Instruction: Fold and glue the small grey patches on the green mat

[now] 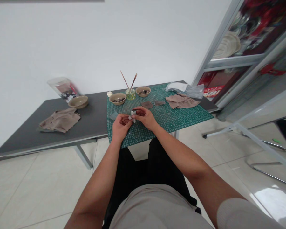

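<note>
Over the green cutting mat (143, 135), my left hand (121, 126) and my right hand (145, 117) meet with fingers closed around a small whitish-grey piece (133, 113). White bits show between and below the fingertips; their exact shape is too small to tell. A greyish flat piece (113, 115) lies beside my left hand. Behind my right hand are a brown square (146, 104) and a grey piece (159, 102). Farther back stands a glass jar (130, 94) with two brushes, between a bowl of dark pieces (117, 99) and a second bowl (143, 91).
A brown cloth (182, 101) and clear plastic bags (195, 90) lie on the right. On the dark table (92, 127) at left are another cloth (60, 120), a bowl (78, 101) and a clear container (63, 89). A small white cap (109, 93) stands near the wall.
</note>
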A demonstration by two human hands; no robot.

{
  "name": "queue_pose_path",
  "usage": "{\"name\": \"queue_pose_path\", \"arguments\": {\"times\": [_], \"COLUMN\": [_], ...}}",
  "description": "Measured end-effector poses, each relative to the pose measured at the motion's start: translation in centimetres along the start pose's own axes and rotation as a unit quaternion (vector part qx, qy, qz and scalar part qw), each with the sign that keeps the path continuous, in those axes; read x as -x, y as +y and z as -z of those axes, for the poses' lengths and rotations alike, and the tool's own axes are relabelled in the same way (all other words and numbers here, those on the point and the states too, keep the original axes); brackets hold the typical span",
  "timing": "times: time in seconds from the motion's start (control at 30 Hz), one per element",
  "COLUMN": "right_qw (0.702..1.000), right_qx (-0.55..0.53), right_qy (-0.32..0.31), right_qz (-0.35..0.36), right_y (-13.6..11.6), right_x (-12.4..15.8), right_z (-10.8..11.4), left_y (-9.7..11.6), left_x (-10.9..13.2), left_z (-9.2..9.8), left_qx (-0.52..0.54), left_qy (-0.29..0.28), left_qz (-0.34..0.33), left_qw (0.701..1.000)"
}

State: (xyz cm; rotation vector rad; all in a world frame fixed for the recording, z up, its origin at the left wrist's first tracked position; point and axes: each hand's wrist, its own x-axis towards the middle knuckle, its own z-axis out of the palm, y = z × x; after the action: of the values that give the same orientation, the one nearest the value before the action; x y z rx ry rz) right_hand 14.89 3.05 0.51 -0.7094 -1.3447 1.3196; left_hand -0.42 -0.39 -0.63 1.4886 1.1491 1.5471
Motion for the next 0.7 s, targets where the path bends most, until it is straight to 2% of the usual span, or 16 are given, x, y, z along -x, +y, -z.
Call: {"name": "queue_pose_path", "arguments": {"times": [0.17, 0.33, 0.47, 0.6, 0.7], "right_qw": [1.0, 0.988, 0.953, 0.912, 0.881], "right_qx": [0.026, 0.138, 0.286, 0.398, 0.472], "right_qy": [-0.009, 0.035, 0.068, 0.098, 0.028], "right_qz": [-0.008, 0.055, 0.075, 0.027, -0.019], "right_y": [0.0, -0.1, -1.7, -3.1, -3.2], "right_x": [0.3, -0.1, -2.1, -5.4, -7.7], "right_z": [0.1, 0.3, 0.5, 0.6, 0.3], "left_y": [-0.1, -0.2, -0.1, -0.2, -0.1], "left_x": [-0.1, -0.2, -0.3, -0.1, 0.2], "left_z": [0.0, 0.0, 0.2, 0.3, 0.3], "left_qx": [-0.033, 0.011, 0.02, 0.0, -0.019], "left_qy": [0.025, 0.074, 0.116, 0.12, 0.116], "left_qz": [-0.005, -0.002, -0.002, -0.02, -0.021], "left_qw": [0.999, 0.997, 0.993, 0.993, 0.993]}}
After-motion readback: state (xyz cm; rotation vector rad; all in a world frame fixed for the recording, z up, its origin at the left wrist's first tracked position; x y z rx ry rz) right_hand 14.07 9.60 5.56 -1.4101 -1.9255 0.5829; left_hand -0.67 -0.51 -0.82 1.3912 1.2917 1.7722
